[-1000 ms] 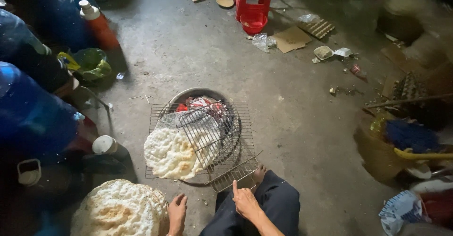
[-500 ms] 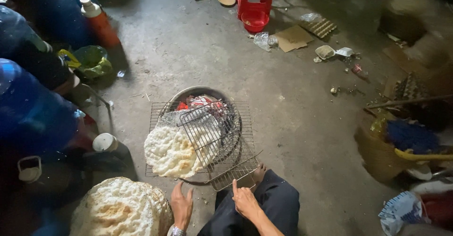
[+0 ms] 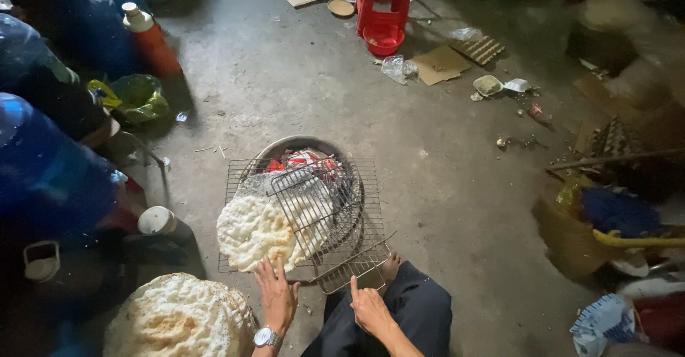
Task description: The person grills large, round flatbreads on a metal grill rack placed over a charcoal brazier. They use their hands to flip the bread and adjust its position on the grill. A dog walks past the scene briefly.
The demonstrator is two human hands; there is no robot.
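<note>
the left hand [image 3: 277, 298] has been brought forward from beside the knee a second ago, so that its spread fingertips now lie at the near edge of the rice cracker [image 3: 253, 232]; nothing is gripped by it, the fingers being open and flat, and whether the cracker itself is actually touched cannot be told. a wristwatch [image 3: 266, 338], not seen a second ago, is now shown on that wrist. the right hand [image 3: 369, 308] has hardly been moved: it is rested on the dark trouser leg [image 3: 410, 307] with the forefinger raised towards the handle end of the folding wire rack [image 3: 314, 204], and nothing is held in it. the cracker is laid on the flat grill mesh [image 3: 357, 246] over the round metal brazier [image 3: 300, 146], partly covered by the tilted wire rack, with glowing coals [image 3: 296, 161] seen beyond it. by this reach the cracker is judged to be about to be handled, and the hot mesh and the overlapping rack are what is stood in the way of a clean lift. a second, puffed cracker [image 3: 182, 318] is stacked just left of the left hand. large blue jugs [image 3: 50, 171], a white cup [image 3: 157, 220], a red stool [image 3: 385, 7] and cardboard scraps [image 3: 439, 64] are scattered on the concrete floor [image 3: 442, 179].
</note>
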